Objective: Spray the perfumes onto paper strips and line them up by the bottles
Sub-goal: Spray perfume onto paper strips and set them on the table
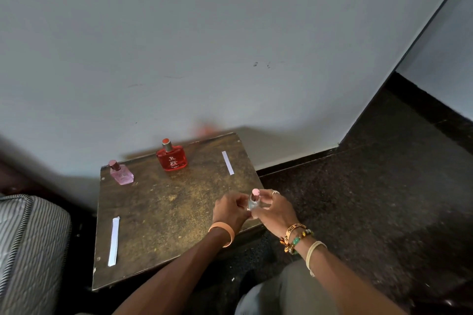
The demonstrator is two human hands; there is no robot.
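On a small brown table (pixel 166 212) stand a red perfume bottle (pixel 172 157) at the back middle and a pink perfume bottle (pixel 120 173) at the back left. A small clear bottle with a pink cap (pixel 254 200) is at the table's right front edge. My right hand (pixel 275 210) grips it from the right, and my left hand (pixel 231 210) holds it from the left with curled fingers. One white paper strip (pixel 227 162) lies at the back right. Another white strip (pixel 114 241) lies at the front left.
A grey wall (pixel 204 46) rises right behind the table. Dark speckled floor (pixel 371 186) spreads to the right. A striped mattress edge (pixel 28 250) sits at the left. My knee in grey trousers (pixel 286 291) is below the hands.
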